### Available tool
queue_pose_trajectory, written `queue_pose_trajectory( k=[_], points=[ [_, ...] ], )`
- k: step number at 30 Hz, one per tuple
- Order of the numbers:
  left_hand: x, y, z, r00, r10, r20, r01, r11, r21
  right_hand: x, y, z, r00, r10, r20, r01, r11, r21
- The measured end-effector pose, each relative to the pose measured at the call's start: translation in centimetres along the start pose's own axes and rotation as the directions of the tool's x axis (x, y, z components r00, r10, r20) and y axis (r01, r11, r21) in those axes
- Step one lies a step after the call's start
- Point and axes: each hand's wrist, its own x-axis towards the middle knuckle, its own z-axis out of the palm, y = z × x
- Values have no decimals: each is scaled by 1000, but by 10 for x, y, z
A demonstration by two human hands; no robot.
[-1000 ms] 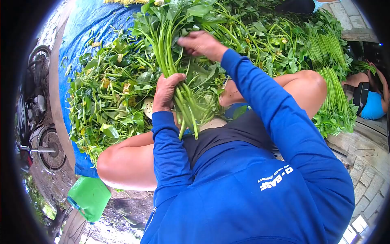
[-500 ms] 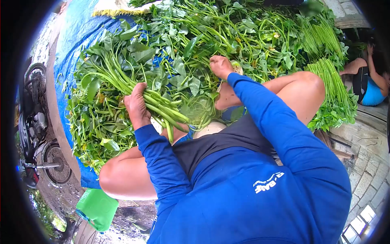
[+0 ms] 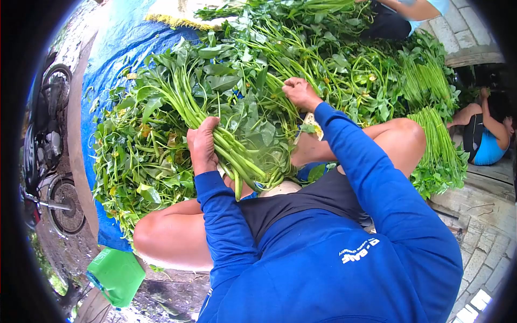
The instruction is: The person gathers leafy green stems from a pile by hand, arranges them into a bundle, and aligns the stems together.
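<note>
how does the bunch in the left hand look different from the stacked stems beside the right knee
The bunch is gripped in the left hand, while the stacked stems lie clear of both hands. The bunch has its leaves at the end away from the wearer; the stacked stems have leaves at the near end. The bunch fans out unevenly, whereas the stacked stems lie neatly side by side. Both are green, leafy stems.

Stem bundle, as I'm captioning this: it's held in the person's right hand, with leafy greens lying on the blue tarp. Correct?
Wrong side: the head view shows the stem bundle in the person's left hand, with leafy greens on the blue tarp.
</note>
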Motion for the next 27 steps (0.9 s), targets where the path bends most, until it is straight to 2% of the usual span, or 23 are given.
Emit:
queue_pose_trajectory(
  k=[1,3,5,8,9,11,13,15,20,23,27],
  points=[
    [1,1,-1,1000,-3,3,3,1000,-1,-6,-17,-21,1000,-17,11,17,1000,9],
    [3,-1,-3,1000,5,0,-5,1000,-7,-12,-40,-66,987,-161,-17,160,986,-47],
    [-3,6,-1,1000,7,-15,-7,1000,-3,-55,-99,-122,996,-61,65,49,982,183],
    [-3,8,-4,998,-27,57,30,998,-48,-96,-124,-162,996,-93,7,85,936,340],
    [0,5,-4,996,-43,76,48,997,-62,-104,-123,-170,995,-89,35,70,927,369],
    [4,-1,-2,996,-33,83,39,997,-67,-125,-134,-172,995,-98,-36,105,939,328],
    [0,-1,4,997,-20,80,25,998,-61,-132,-135,-160,990,-41,-136,99,887,452],
    [-4,1,10,994,-57,94,64,996,-69,-136,-136,-153,982,-103,-156,174,808,563],
    [-5,-13,14,988,-57,142,71,993,-96,-139,-159,-138,923,-205,-325,359,764,537],
    [-3,-15,17,988,-51,149,69,991,-116,-140,-164,-141,905,-296,-306,421,734,534],
    [-4,-21,21,983,-62,172,81,991,-108,-152,-170,-136,973,-183,-143,229,861,454]
  ],
)
